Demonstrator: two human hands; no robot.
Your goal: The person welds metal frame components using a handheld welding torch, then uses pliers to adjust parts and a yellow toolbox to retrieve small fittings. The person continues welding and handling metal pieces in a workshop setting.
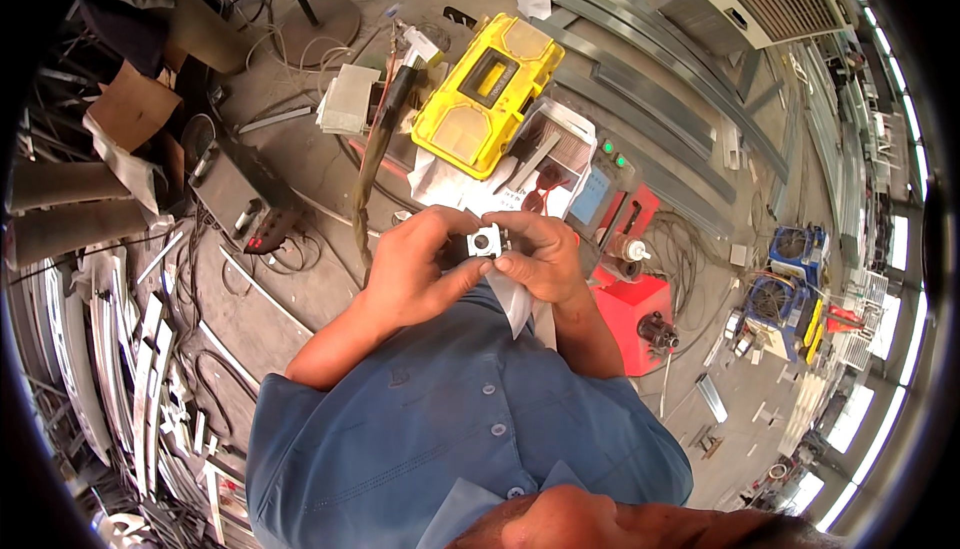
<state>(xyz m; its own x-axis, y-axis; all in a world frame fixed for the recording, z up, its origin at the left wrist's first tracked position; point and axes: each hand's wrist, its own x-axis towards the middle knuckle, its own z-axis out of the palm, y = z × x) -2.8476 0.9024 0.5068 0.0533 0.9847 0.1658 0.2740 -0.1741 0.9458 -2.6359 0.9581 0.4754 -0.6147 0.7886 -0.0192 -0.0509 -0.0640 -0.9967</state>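
Note:
Between my two hands, in front of my chest, is a small whitish square part [485, 241] with a dark round hole in its face. My left hand [422, 259] pinches its left side with thumb and fingers. From the other side, my right hand [543, 257] grips the same part, thumb below and fingers above. A translucent, pale plastic piece [513, 304], like a small bag or sheet, hangs below the right thumb; whether that hand holds it too is hard to see. Just beyond the hands lie white papers [440, 179].
A yellow toolbox [490, 94] stands ahead, beside a white open box [572, 139] with tools. Red equipment [635, 319] is close on my right. A dark machine [240, 189] with red lights and metal scraps [150, 379] lie left. Long metal profiles [640, 39] stretch across the far floor.

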